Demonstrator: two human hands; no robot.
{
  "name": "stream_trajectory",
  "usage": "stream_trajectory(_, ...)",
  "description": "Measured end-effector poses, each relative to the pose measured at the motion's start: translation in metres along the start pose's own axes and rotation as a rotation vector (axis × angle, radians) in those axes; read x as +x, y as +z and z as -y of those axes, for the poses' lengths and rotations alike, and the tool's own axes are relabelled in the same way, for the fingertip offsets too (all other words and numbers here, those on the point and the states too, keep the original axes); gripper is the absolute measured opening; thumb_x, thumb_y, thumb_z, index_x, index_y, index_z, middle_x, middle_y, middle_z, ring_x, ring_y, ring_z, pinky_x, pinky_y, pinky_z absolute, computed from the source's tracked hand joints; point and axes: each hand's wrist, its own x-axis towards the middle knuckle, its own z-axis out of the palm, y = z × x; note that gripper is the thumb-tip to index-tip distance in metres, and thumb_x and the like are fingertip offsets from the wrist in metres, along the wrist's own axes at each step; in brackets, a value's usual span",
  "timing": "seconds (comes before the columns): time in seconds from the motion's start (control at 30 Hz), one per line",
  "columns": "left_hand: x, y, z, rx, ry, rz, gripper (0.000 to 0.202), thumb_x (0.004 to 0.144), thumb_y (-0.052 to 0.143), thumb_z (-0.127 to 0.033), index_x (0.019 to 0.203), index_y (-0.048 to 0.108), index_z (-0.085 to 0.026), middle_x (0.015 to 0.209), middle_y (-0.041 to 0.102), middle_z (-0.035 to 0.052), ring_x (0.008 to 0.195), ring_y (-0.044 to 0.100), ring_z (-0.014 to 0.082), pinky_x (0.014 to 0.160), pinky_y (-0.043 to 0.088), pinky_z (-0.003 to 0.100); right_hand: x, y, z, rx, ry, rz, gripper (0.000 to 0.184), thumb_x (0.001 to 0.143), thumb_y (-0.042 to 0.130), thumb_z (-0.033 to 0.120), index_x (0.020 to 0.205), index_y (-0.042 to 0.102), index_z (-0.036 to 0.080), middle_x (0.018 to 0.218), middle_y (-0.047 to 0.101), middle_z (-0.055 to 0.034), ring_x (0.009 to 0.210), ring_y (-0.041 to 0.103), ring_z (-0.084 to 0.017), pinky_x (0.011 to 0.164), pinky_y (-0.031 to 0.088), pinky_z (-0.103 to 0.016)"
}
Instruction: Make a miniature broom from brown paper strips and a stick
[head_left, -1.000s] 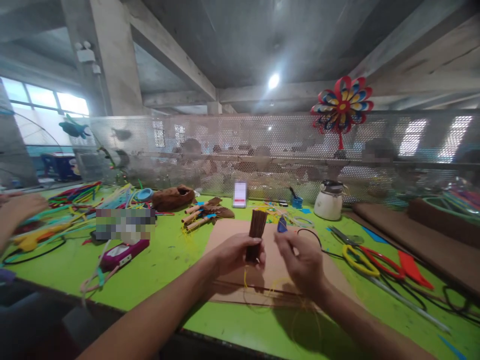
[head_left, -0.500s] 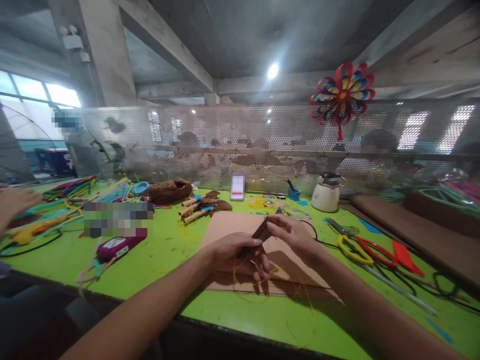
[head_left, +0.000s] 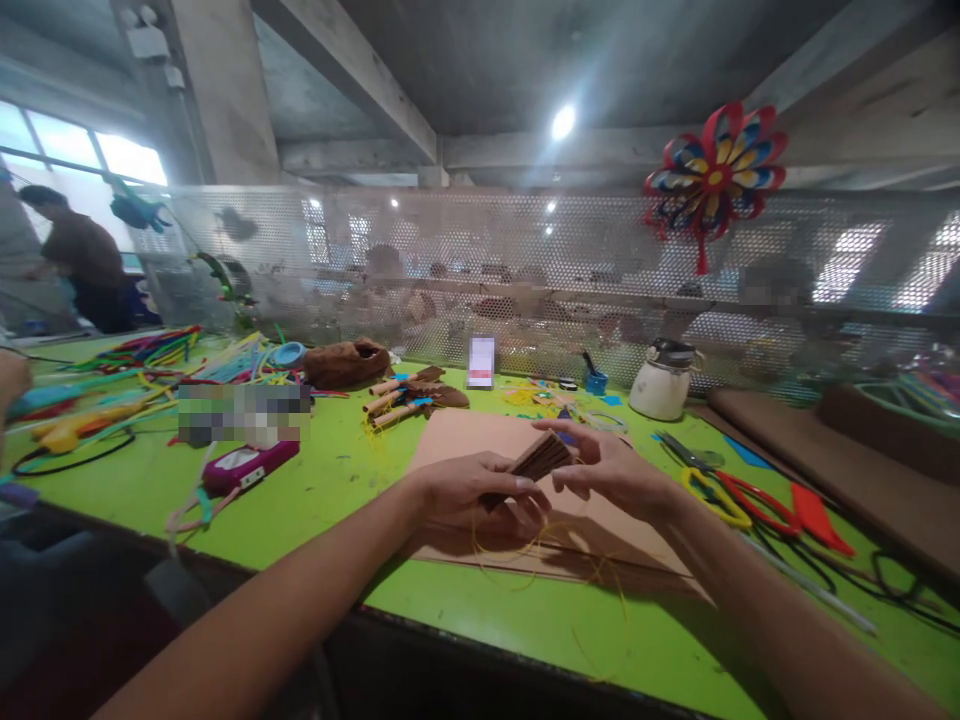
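Observation:
My left hand [head_left: 487, 485] grips a dark brown pleated piece [head_left: 541, 455], pinched at its lower left end between thumb and fingers. The piece widens toward its upper right end, and its layered folds show there. My right hand [head_left: 607, 462] is beside that wide end with its thumb and fingers apart; whether a fingertip touches the folds I cannot tell. Loose yellow thread [head_left: 510, 555] trails beneath my hands over a stack of tan sheets [head_left: 457, 435] on the green table [head_left: 337, 500].
Scissors with yellow handles [head_left: 716, 497] and red-handled ones lie right, near a white kettle-like pot [head_left: 660, 385]. Rolled brown pieces [head_left: 394, 400], a phone [head_left: 481, 362] and a purple device [head_left: 251, 467] are on the table. At far left, a person [head_left: 79, 255] stands beyond it.
My right hand has moved off the pleated piece's end to the right, its fingers parting. The piece now shows its folds fanned wider. The camera view has shifted slightly.

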Motion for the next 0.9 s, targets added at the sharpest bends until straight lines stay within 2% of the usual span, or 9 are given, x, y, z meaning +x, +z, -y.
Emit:
stream_trajectory(0.1, 0.0, -0.003, -0.005, 0.133, 0.063, -0.053, 0.033, 0.082, 0.057, -0.037, 0.106, 0.066, -0.015, 0.111, 0.062, 0.0144, 0.091, 0.061, 0.0209, 0.079, 0.047, 0.033, -0.002, -0.009, 0.009, 0.022, 0.014, -0.022, 0.064, 0.067, 0.073, 0.028, 0.126, 0.051, 0.018, 0.066, 0.056, 0.0016, 0.055, 0.049, -0.01, 0.047, 0.038, -0.022)
stream_trajectory(0.27, 0.0, -0.011, -0.008, 0.303, 0.102, -0.125, 0.034, 0.082, 0.058, -0.039, 0.104, 0.067, -0.014, 0.097, 0.066, 0.0106, 0.08, 0.06, 0.016, 0.076, 0.044, 0.026, 0.002, -0.028, 0.015, 0.099, -0.121, -0.324, 0.04, 0.078, 0.061, 0.043, 0.107, 0.064, 0.014, 0.047, 0.034, 0.009, 0.044, 0.038, -0.008, 0.048, 0.04, -0.025)
stream_trajectory(0.37, 0.001, -0.01, -0.005, 0.224, 0.078, -0.139, 0.03, 0.082, 0.057, -0.039, 0.087, 0.069, -0.012, 0.084, 0.066, 0.0092, 0.07, 0.058, 0.0135, 0.068, 0.042, 0.023, 0.006, -0.039, 0.01, 0.15, -0.168, -0.46, 0.03, 0.072, 0.068, 0.039, 0.092, 0.067, 0.017, 0.054, 0.046, 0.0051, 0.05, 0.046, -0.009, 0.052, 0.043, -0.026)
stream_trajectory(0.43, 0.001, -0.007, -0.003, 0.081, 0.033, -0.112, 0.031, 0.084, 0.054, -0.039, 0.075, 0.066, -0.011, 0.073, 0.064, 0.0085, 0.063, 0.057, 0.0124, 0.063, 0.042, 0.023, 0.008, -0.044, 0.007, 0.169, -0.164, -0.471, 0.027, 0.069, 0.071, 0.035, 0.09, 0.068, 0.018, 0.061, 0.053, 0.0029, 0.052, 0.049, -0.01, 0.056, 0.045, -0.028)
stream_trajectory(0.53, 0.001, -0.003, -0.002, -0.105, -0.032, -0.051, 0.029, 0.086, 0.052, -0.037, 0.071, 0.058, -0.013, 0.056, 0.06, 0.0056, 0.05, 0.055, 0.0117, 0.051, 0.04, 0.022, 0.009, -0.05, 0.003, 0.182, -0.159, -0.43, 0.027, 0.069, 0.071, 0.033, 0.091, 0.068, 0.017, 0.055, 0.054, 0.0044, 0.053, 0.051, -0.01, 0.063, 0.047, -0.03)
stream_trajectory(0.63, 0.001, -0.006, -0.002, -0.09, -0.068, -0.011, 0.023, 0.086, 0.052, -0.036, 0.076, 0.054, -0.014, 0.049, 0.06, 0.0043, 0.039, 0.052, 0.0109, 0.038, 0.031, 0.019, 0.009, -0.054, -0.001, 0.145, -0.142, -0.428, 0.031, 0.069, 0.072, 0.033, 0.093, 0.066, 0.015, 0.057, 0.059, 0.003, 0.058, 0.057, -0.011, 0.068, 0.047, -0.031)
stream_trajectory(0.7, 0.001, -0.009, -0.002, -0.043, -0.084, -0.003, 0.023, 0.086, 0.051, -0.035, 0.079, 0.054, -0.014, 0.048, 0.06, 0.0042, 0.036, 0.05, 0.0101, 0.036, 0.028, 0.018, 0.009, -0.058, -0.003, 0.122, -0.122, -0.444, 0.033, 0.066, 0.073, 0.033, 0.093, 0.066, 0.015, 0.061, 0.061, 0.0025, 0.06, 0.058, -0.011, 0.069, 0.048, -0.031)
stream_trajectory(0.8, 0.002, -0.013, -0.002, -0.001, -0.095, -0.013, 0.023, 0.088, 0.048, -0.035, 0.08, 0.056, -0.014, 0.044, 0.059, 0.0033, 0.031, 0.045, 0.0087, 0.034, 0.028, 0.018, 0.008, -0.065, -0.005, 0.129, -0.085, -0.45, 0.033, 0.062, 0.075, 0.031, 0.089, 0.067, 0.014, 0.058, 0.056, 0.0042, 0.054, 0.053, -0.009, 0.059, 0.047, -0.027)
stream_trajectory(0.9, 0.002, -0.015, -0.004, 0.015, -0.109, -0.023, 0.022, 0.088, 0.048, -0.034, 0.081, 0.057, -0.015, 0.042, 0.058, 0.0024, 0.029, 0.042, 0.0083, 0.032, 0.026, 0.018, 0.008, -0.072, -0.008, 0.14, -0.047, -0.432, 0.031, 0.062, 0.075, 0.032, 0.086, 0.068, 0.013, 0.052, 0.051, 0.0048, 0.046, 0.045, -0.007, 0.046, 0.038, -0.023)
